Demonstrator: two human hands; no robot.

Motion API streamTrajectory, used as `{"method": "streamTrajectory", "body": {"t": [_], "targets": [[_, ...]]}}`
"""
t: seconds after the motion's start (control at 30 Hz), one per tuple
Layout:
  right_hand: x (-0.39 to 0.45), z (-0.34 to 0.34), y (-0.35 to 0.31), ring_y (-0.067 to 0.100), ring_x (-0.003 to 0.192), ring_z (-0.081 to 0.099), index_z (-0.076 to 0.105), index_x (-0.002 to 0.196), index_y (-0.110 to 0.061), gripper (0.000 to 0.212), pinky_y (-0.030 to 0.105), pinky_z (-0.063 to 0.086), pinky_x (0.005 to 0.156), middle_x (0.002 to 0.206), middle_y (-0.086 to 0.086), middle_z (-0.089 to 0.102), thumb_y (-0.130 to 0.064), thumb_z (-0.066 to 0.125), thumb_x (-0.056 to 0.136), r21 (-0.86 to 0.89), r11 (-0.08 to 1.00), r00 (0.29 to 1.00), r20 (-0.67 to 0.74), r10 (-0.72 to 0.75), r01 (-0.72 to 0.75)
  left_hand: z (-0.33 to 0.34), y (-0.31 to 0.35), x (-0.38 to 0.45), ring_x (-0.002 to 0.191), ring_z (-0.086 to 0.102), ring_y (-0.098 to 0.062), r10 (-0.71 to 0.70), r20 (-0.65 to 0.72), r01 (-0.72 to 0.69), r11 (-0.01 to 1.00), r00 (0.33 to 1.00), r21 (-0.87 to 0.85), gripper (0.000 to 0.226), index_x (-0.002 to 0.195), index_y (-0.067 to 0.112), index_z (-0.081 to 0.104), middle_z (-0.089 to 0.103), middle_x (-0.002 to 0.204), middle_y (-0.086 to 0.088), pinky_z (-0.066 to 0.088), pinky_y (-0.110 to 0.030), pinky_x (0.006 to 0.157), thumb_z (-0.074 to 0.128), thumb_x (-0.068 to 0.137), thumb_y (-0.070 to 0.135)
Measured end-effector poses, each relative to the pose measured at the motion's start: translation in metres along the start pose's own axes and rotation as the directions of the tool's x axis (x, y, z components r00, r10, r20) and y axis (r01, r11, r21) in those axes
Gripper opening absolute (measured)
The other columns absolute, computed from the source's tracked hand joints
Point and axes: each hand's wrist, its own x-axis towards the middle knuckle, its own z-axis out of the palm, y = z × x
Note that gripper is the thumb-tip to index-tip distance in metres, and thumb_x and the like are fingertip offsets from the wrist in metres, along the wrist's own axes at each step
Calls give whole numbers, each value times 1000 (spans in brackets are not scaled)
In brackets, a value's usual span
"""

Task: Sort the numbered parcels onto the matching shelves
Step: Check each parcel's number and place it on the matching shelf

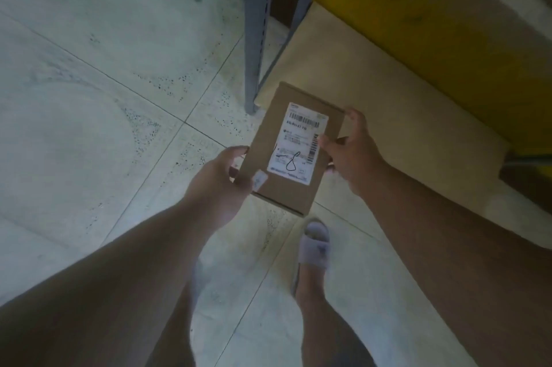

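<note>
I hold a small cardboard parcel (291, 154) up in front of me, above the tiled floor (98, 98), its white label (295, 144) facing me with a handwritten mark that reads like an 8; the printed lines are too blurred to read. The parcel's far corner overlaps the foot of a grey shelf post (255, 29), and its right edge hangs over a pale, bare shelf board (373, 80) that runs far and right, with a yellow panel (418, 8) behind it. To the left the floor lies open and wide; on the near side my sandalled foot (313, 244) stands just below the parcel's near edge.

My left hand (221, 184) grips the near left corner, thumb on the top face beside a small sticker (260, 181), the fingers (239, 151) curled round the left edge. My right hand (355, 154) pinches the right edge, thumb pressed on the label's barcode side, the fingers bent round behind the box and mostly hidden.
</note>
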Motion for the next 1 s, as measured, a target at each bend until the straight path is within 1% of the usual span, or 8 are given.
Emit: {"method": "streamTrajectory", "body": {"t": [0.1,0.27,0.43,0.53,0.6,0.73,0.9,1.0], "targets": [[45,0,20,21,79,76,27,147,-43,81,43,64,67,103,10,72,-14,75,89,-17,1000,1000,-18,-9,9,32,-11,40,79,68,-12,0,-102,-4,999,995,-37,43,120,43,58,67,102,15,54,-31,63,72,82,59],[105,-8,29,23,97,72,14,155,-43,96,38,64,72,118,12,67,-10,75,88,-77,996,998,-45,-36,33,77,-5,101,77,62,-7,34,-239,-59,993,970,-100,45,114,38,65,66,100,16,39,-22,60,73,78,64],[156,-15,16,29,112,65,19,157,-33,88,43,63,75,142,15,55,-14,73,90,-222,961,972,-129,-195,163,101,12,150,64,61,-3,44,-254,-100,972,966,-213,37,117,33,59,65,94,13,40,-21,47,76,83,33],[184,-19,3,27,117,62,27,155,-28,86,46,60,85,141,14,55,-11,76,87,-264,946,968,-116,-224,187,108,23,172,71,61,-3,49,-232,-109,962,971,-252,38,108,37,50,61,86,18,42,-22,52,75,81,27],[198,-21,-5,28,119,61,30,154,-25,85,49,57,93,139,13,56,-9,78,85,-317,927,966,-93,-240,200,112,29,185,64,57,3,56,-231,-119,956,971,-267,38,106,39,48,59,78,20,39,-16,44,72,81,24],[218,-14,-12,28,115,64,36,151,-18,74,47,56,95,134,13,61,-8,74,88,-416,885,967,-50,-251,209,115,31,205,70,55,5,101,-214,-156,954,971,-256,49,129,34,54,52,84,27,35,-7,38,69,83,26],[224,5,-8,23,90,73,45,146,-16,54,38,59,84,130,10,64,-14,63,95,-529,836,986,8,-168,147,117,25,220,67,53,4,112,-192,-152,966,975,-208,58,140,26,53,49,79,23,50,-20,56,71,86,28],[216,15,-4,26,98,70,55,135,-16,41,44,57,91,124,8,67,-21,61,95,-576,801,984,37,-174,163,113,22,218,67,52,4,115,-187,-154,965,976,-211,64,144,26,49,59,99,14,52,-22,57,73,85,28]]}}
